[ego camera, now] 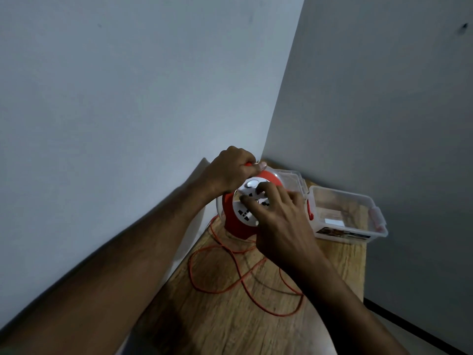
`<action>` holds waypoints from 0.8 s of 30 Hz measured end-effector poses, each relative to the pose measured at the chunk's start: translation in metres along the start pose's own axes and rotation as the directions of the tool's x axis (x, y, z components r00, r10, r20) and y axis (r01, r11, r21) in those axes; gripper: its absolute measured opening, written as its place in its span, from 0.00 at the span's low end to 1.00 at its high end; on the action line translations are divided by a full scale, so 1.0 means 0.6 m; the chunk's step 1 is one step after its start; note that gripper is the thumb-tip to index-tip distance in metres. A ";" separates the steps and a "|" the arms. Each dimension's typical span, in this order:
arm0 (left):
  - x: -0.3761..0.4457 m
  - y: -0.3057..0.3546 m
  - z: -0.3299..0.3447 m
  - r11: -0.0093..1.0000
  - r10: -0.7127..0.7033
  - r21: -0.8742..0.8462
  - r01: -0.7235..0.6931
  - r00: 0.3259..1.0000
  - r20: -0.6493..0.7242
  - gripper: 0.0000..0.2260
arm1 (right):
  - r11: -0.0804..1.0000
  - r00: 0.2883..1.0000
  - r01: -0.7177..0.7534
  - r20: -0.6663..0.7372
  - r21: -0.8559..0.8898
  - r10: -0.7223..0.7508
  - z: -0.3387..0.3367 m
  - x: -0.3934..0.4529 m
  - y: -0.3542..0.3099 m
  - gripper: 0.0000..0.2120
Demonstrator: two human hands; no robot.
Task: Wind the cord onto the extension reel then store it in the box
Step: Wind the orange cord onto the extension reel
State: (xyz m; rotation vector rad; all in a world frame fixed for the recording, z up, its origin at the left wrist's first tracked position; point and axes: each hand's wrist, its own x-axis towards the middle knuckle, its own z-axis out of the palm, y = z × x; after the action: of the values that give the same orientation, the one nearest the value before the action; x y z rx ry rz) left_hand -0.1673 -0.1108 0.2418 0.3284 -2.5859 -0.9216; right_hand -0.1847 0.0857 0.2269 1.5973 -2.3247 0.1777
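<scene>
An orange extension reel [236, 226] with a white socket face [244, 212] stands upright on the wooden table [230, 324] near the corner. My left hand [231, 170] grips the reel's top handle. My right hand [277, 221] rests on the white socket face with its fingers spread over it. A thin orange cord [222, 275] lies in loose loops on the table in front of the reel. A clear plastic box [345, 216] sits open to the right of the reel, its lid [291, 179] behind the reel.
Two grey walls meet in a corner just behind the reel. The table's right edge drops off beside the box, with a dark skirting strip [409, 326] on the floor below. A label [343, 233] shows on the box's front.
</scene>
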 end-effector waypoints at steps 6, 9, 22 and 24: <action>0.000 0.003 0.007 1.000 -0.001 0.005 0.001 1.000 0.002 0.24 | 0.999 0.998 0.005 0.059 -0.038 -0.003 0.004 0.013 0.010 0.36; 0.001 0.006 0.010 1.000 0.011 0.009 -0.011 1.000 -0.005 0.23 | 1.000 1.000 -0.011 -0.026 0.024 0.012 0.008 0.017 0.016 0.34; 0.003 0.011 0.015 0.999 -0.023 -0.027 0.021 0.997 -0.075 0.24 | 0.724 0.789 -0.507 -0.085 0.467 0.608 0.010 0.037 -0.025 0.26; 0.001 0.006 0.010 1.000 -0.017 -0.027 0.015 0.997 -0.076 0.23 | 0.859 0.858 -0.378 -0.219 0.346 0.466 -0.003 0.024 -0.032 0.22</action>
State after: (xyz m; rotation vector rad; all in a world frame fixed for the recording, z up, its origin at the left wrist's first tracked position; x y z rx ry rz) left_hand -0.1708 -0.1048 0.2398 0.3700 -2.5032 -0.9289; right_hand -0.1711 0.0666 0.2318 1.0360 -2.4505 0.8405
